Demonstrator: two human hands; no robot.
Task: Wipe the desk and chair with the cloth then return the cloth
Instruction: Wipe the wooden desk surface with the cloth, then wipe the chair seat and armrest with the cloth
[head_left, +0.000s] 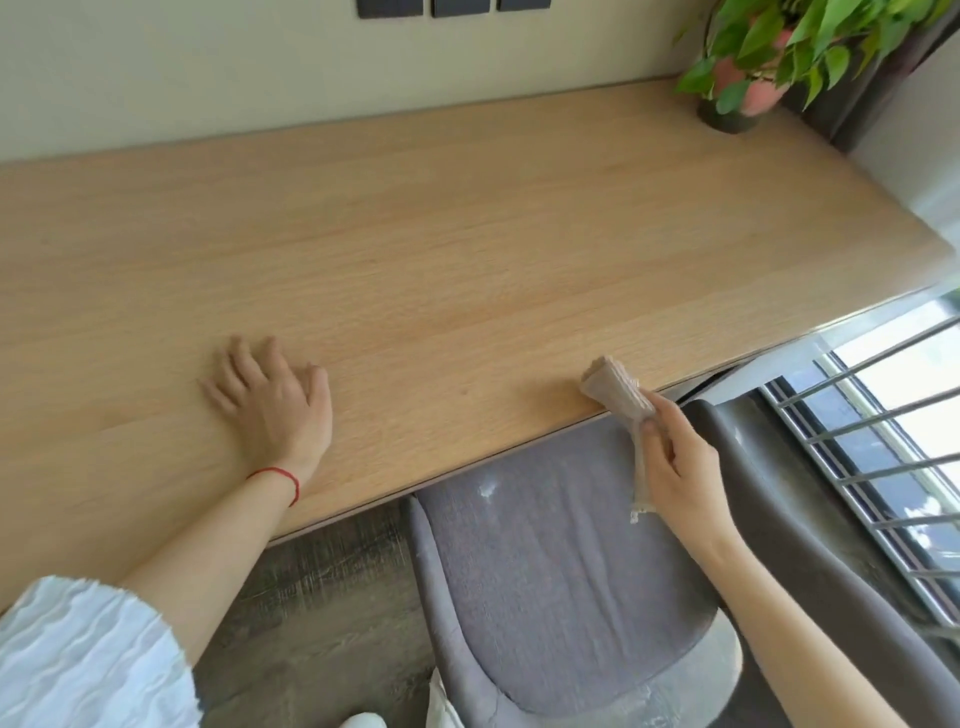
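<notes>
A light wooden desk (441, 249) fills the middle of the head view. Under its front edge stands a grey fabric chair (550, 587), pushed partly beneath. My right hand (680, 467) grips a folded beige cloth (615, 392) at the desk's front edge, just above the chair; the cloth's upper end rests on the desktop and a strip of it hangs down past my palm. My left hand (270, 400) lies flat on the desk with fingers spread, to the left of the cloth, holding nothing.
A potted green plant (753, 57) stands at the desk's far right corner beside a dark curtain (878, 98). A window with metal railing bars (883, 452) runs along the right. Dark switch plates (452, 6) sit on the wall behind. Grey wood floor (332, 571) lies below.
</notes>
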